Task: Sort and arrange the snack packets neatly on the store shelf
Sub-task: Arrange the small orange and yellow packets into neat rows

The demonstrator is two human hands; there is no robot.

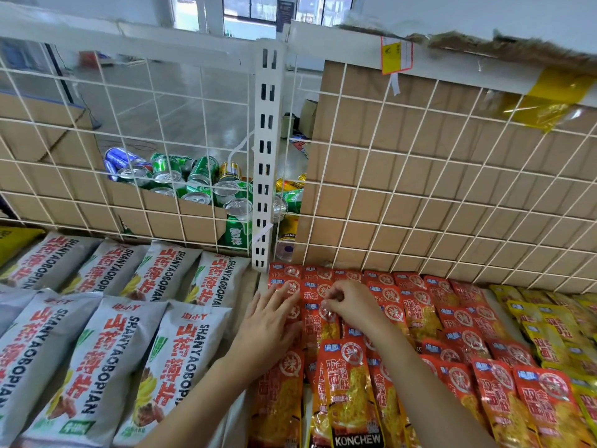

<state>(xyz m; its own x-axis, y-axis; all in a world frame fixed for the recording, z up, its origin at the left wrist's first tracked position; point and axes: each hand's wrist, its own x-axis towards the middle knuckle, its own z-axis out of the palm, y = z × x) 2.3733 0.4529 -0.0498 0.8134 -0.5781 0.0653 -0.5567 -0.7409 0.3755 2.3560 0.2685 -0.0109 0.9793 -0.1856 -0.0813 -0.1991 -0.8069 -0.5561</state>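
Red snack packets (352,392) lie flat in overlapping rows on the shelf (239,418). They fill the section just right of centre, and the nearest one shows the word KONCHEW at its lower edge. Both bare forearms come up from the bottom edge and angle toward each other over these rows.

The left hand (269,321) lies palm down on the left edge of the red section. Its fingers are straight and slightly spread, pressing on the packets and gripping nothing. Just beside it, the right hand (352,305) is arched with its fingers curled, and thumb and forefinger pinch the clear top edge of a single red packet (328,328) that lies among the others.

Left of the hands, grey-white packets (97,360) printed SHANYAOBOPIAN sit in two rows. At the far right lie yellow packets (546,331).

Behind all of them rises a white wire grid (420,189), split by an upright slotted post (266,156). Brown cardboard (452,150) stands behind the right half. Through the left half a heap of drink cans (200,182) shows — mostly green, with some blue and gold.
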